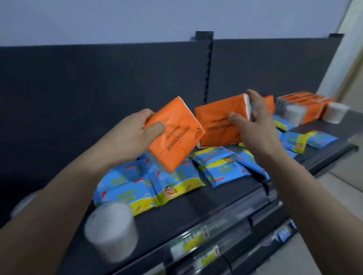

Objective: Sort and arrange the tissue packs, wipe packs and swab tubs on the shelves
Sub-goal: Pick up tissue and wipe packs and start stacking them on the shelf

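Overhead, each hand grips one orange cotton tissue pack: left hand (132,132) on the left pack (174,134), right hand (256,122) on the right pack (217,122), both above blue wipe packs (152,186) crowding the shelf (193,210), whose front strip lies bare.

1. Orange tissue packs held in hand: two, one (175,135) left, one (219,122) right.
2. Further orange packs stacked (305,105) far right; count unclear.
3. Blue wipe packs (173,179): roughly ten; blurred.
4. White swab tubs: three ( (111,230), (293,114), (335,112)).

One head-worn camera looks forward and down, tilted, close over the shelf (204,204), both hands (132,132) mid-frame; back panel (95,79) beyond them.
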The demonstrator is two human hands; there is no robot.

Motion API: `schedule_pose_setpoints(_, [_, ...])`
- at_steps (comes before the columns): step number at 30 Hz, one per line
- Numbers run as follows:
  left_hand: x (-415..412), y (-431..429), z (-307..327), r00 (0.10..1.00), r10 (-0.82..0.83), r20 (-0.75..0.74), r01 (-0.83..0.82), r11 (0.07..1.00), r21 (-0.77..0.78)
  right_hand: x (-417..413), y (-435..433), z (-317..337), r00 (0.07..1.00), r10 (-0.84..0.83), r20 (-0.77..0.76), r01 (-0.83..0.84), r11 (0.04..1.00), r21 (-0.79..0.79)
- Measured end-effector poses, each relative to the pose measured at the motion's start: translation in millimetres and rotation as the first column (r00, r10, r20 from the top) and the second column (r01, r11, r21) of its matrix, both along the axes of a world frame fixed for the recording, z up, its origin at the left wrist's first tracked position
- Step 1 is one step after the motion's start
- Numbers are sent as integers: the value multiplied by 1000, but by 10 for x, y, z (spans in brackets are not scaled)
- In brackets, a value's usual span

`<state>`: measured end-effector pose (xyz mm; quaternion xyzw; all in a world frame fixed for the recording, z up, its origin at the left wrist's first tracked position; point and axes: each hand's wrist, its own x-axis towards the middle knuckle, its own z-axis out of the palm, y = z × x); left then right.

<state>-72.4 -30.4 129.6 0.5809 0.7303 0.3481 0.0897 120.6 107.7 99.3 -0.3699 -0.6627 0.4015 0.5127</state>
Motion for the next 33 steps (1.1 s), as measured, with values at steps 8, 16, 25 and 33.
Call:
schedule_pose_setpoints(8, [1679,1219,-46,963,-263,-52,261,965,-36,1881,670,-15,973,-231,-7,231,972,-40])
schedule_pose_setpoints(16, [2860,2235,-248,862,-506,-22,504,861,-75,3288,1212,-233,884,-463,-65,448,879,-166])
schedule_pose_setpoints(25, [3486,3398,-382,806,-591,18,590,802,-95,4007,2082,-359,792,-606,72,609,776,-163])
schedule_pose_setpoints(33, [3631,4626,-360,860,-506,72,510,858,-59,4177,3338,-177,817,-563,128,576,808,-124])
